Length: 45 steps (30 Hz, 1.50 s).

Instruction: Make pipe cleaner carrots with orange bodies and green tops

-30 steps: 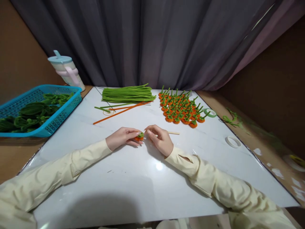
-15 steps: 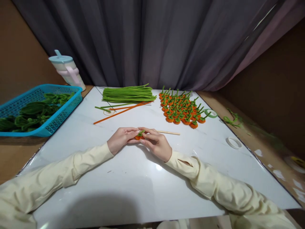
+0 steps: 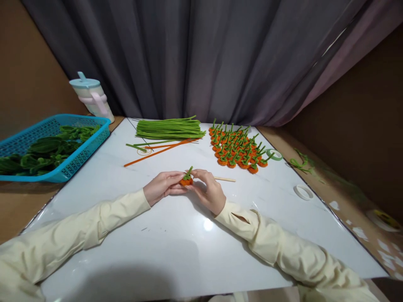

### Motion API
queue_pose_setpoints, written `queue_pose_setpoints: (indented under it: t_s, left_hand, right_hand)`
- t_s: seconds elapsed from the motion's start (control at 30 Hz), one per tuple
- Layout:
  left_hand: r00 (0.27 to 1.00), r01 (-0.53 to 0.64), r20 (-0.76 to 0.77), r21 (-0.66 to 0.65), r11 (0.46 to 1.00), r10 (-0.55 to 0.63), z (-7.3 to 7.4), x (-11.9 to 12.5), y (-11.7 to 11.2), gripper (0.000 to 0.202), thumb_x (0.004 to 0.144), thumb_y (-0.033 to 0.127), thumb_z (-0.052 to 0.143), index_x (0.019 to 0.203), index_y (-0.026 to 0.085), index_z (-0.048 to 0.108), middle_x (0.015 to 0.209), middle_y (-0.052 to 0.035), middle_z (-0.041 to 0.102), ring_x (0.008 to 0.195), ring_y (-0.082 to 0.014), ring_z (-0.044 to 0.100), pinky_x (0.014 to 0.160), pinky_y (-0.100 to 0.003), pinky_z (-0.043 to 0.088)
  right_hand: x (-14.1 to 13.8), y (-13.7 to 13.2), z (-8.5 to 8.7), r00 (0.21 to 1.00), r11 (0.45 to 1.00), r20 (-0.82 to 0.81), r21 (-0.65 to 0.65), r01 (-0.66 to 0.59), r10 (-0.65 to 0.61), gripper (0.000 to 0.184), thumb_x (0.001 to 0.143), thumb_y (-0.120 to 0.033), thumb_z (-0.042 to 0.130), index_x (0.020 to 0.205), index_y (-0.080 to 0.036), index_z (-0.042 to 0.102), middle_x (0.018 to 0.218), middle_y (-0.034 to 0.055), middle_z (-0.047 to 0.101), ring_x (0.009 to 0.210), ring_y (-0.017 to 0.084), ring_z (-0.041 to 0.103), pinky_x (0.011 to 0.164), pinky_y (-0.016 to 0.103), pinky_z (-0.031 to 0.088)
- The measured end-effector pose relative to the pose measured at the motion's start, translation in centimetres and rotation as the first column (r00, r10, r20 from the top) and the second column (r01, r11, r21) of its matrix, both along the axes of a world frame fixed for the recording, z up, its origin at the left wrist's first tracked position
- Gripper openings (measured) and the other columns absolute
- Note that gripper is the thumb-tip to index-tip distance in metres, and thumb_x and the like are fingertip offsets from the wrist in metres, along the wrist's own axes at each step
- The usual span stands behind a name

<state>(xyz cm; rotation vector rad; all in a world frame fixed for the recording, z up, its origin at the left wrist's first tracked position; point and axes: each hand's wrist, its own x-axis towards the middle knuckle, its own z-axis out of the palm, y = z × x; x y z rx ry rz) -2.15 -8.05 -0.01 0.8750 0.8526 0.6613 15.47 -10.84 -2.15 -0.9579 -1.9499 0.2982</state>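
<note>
A small orange pipe-cleaner fruit [image 3: 186, 181] with a green leafy top and an upright green stem is held between my hands, above the middle of the white table. My left hand [image 3: 165, 185] grips it from the left, thumb on its near top side and fingers underneath. From the right, my right hand [image 3: 208, 191] curls its thumb and forefinger against the fruit's side. Partly behind my right hand lies a thin wooden stick [image 3: 227, 179]. Many matching orange fruits [image 3: 237, 147] with green stems stand in rows at the back right.
A bundle of green pipe cleaners [image 3: 170, 128] lies at the back, with loose orange pipe cleaners [image 3: 157, 154] before it. At left are a blue basket [image 3: 71, 163] of green leaf pieces and a tumbler [image 3: 94, 98]. Green tape [image 3: 274, 154] and white tape [image 3: 303, 192] lie right.
The fruit has been turned so its stem stands up and more of its orange side shows. My right fingers have opened slightly around it. The camera view has shifted a little.
</note>
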Motion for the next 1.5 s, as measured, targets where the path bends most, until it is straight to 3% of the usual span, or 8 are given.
queue_pose_setpoints:
  t_s: [0.13, 0.4, 0.47, 0.67, 0.97, 1.13, 1.3, 1.5]
  left_hand:
    - [1.0, 0.011, 0.02, -0.004, 1.0, -0.011, 0.0, 0.1, -0.1, 0.025, 0.082, 0.025, 0.058, 0.1, 0.008, 0.06, 0.092, -0.0141, 0.069, 0.083, -0.0201, 0.067, 0.08, -0.032, 0.053]
    - [0.997, 0.071, -0.019, -0.005, 0.997, -0.071, 0.2, 0.1, 0.0, 0.031, 0.081, 0.036, 0.059, 0.098, 0.01, 0.059, 0.095, -0.0148, 0.069, 0.086, -0.0205, 0.067, 0.076, -0.03, 0.054]
    - [0.997, 0.074, -0.036, 0.021, 0.997, -0.074, 0.2, 0.1, -0.1, 0.032, 0.079, 0.037, 0.06, 0.095, 0.01, 0.059, 0.091, -0.0147, 0.069, 0.082, -0.0201, 0.067, 0.075, -0.03, 0.054]
    - [0.995, 0.078, -0.077, 0.096, 0.992, -0.071, 0.1, 0.4, -0.4, 0.037, 0.073, 0.045, 0.064, 0.082, 0.01, 0.058, 0.079, -0.0124, 0.07, 0.068, -0.0187, 0.068, 0.068, -0.028, 0.055]
    - [0.982, 0.157, -0.128, 0.131, 0.979, -0.14, 0.0, 0.3, -0.3, 0.045, 0.06, 0.05, 0.072, 0.067, 0.01, 0.053, 0.065, -0.0102, 0.069, 0.061, -0.0194, 0.068, 0.056, -0.024, 0.053]
    - [0.981, 0.166, -0.122, 0.137, 0.977, -0.15, 0.3, 0.4, -0.4, 0.043, 0.068, 0.052, 0.065, 0.067, 0.011, 0.052, 0.058, -0.0089, 0.067, 0.05, -0.0156, 0.065, 0.046, -0.02, 0.05]
    - [0.982, 0.163, -0.125, 0.181, 0.97, -0.141, 0.1, 0.4, -0.3, 0.041, 0.071, 0.05, 0.063, 0.064, 0.011, 0.052, 0.047, -0.0027, 0.061, 0.03, -0.0068, 0.05, 0.03, -0.014, 0.037]
    - [0.979, 0.155, -0.161, 0.207, 0.966, -0.122, -0.5, 0.4, -0.2, 0.047, 0.064, 0.057, 0.065, 0.06, 0.012, 0.051, 0.039, -0.0001, 0.056, 0.024, -0.0054, 0.042, 0.024, -0.013, 0.026]
  right_hand:
    - [0.0, 0.0, 0.4, 0.992, 0.997, 0.095, -0.002, -0.081, 0.081, 0.026, 0.089, -0.019, 0.044, 0.113, -0.021, 0.053, 0.11, 0.0094, 0.061, 0.107, 0.019, 0.053, 0.086, 0.035, 0.044]
    - [0.0, 0.4, 0.4, 0.991, 0.942, -0.127, -0.327, -0.081, 0.042, 0.028, 0.088, -0.027, 0.046, 0.112, -0.021, 0.058, 0.103, 0.0053, 0.067, 0.087, 0.016, 0.064, 0.077, 0.028, 0.05]
    - [0.1, 0.5, 0.1, 0.995, 0.955, -0.085, -0.288, -0.075, 0.053, 0.03, 0.087, -0.028, 0.049, 0.115, -0.021, 0.056, 0.101, 0.0055, 0.067, 0.087, 0.017, 0.063, 0.078, 0.029, 0.049]
    - [0.5, 0.5, -0.4, 0.99, 1.0, 0.137, -0.003, -0.015, 0.015, 0.027, 0.09, -0.032, 0.044, 0.105, -0.016, 0.059, 0.075, 0.0079, 0.063, 0.07, 0.018, 0.055, 0.066, 0.029, 0.047]
    - [0.7, 0.4, -0.4, 0.982, 0.981, 0.167, 0.154, -0.119, 0.093, 0.024, 0.092, -0.024, 0.039, 0.084, -0.016, 0.061, 0.061, 0.0036, 0.057, 0.058, 0.015, 0.05, 0.063, 0.027, 0.045]
    - [0.6, 0.6, 0.0, 0.99, 0.978, 0.124, 0.185, -0.095, 0.073, 0.021, 0.089, -0.031, 0.047, 0.091, -0.015, 0.061, 0.065, 0.0043, 0.06, 0.06, 0.015, 0.05, 0.061, 0.027, 0.045]
    - [0.4, 0.7, 0.6, 0.989, 0.977, 0.148, 0.211, -0.036, 0.004, 0.054, 0.076, -0.054, 0.054, 0.113, -0.014, 0.056, 0.086, 0.0102, 0.063, 0.077, 0.02, 0.051, 0.07, 0.033, 0.045]
    - [0.1, 0.5, 0.5, 0.985, 0.972, 0.166, 0.219, -0.085, 0.049, 0.056, 0.077, -0.055, 0.05, 0.114, -0.014, 0.056, 0.087, 0.0088, 0.065, 0.084, 0.02, 0.051, 0.071, 0.033, 0.043]
